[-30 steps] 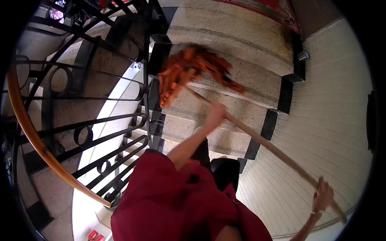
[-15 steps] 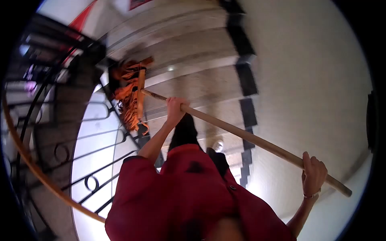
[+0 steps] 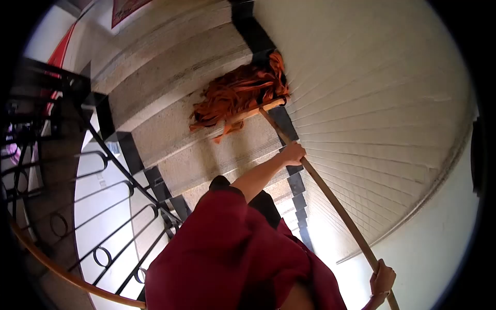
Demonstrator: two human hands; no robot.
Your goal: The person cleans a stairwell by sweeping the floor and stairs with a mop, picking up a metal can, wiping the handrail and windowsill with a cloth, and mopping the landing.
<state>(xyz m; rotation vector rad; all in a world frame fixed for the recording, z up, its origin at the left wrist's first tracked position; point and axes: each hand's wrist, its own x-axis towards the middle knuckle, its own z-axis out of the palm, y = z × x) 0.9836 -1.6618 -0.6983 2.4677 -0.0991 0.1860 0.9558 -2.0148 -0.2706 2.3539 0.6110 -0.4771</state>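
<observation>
A mop with a long wooden handle [image 3: 338, 209] slants up from the lower right across the stairs. My left hand [image 3: 293, 153] is wrapped round the handle partway below the mop head. Lower down, near the handle's end, my right hand [image 3: 383, 279] grips it too; a thin bracelet circles that wrist. The mop head [image 3: 240, 90], a bundle of orange-brown fabric strips on a wooden crossbar [image 3: 253, 110], lies spread over a stair step [image 3: 165, 124]. Its right end touches the dark border at the wall.
Speckled stone steps curve upward, with black borders [image 3: 129, 152] on both sides. On the left runs a black metal railing [image 3: 116, 157] with a wooden handrail [image 3: 57, 268]. A pale wall [image 3: 372, 103] rises on the right. Red hangings [image 3: 126, 10] show at the top left.
The mop head has swung from the railing side across to the wall side. My left hand has moved right with the handle, and my right hand is lower and nearer my body.
</observation>
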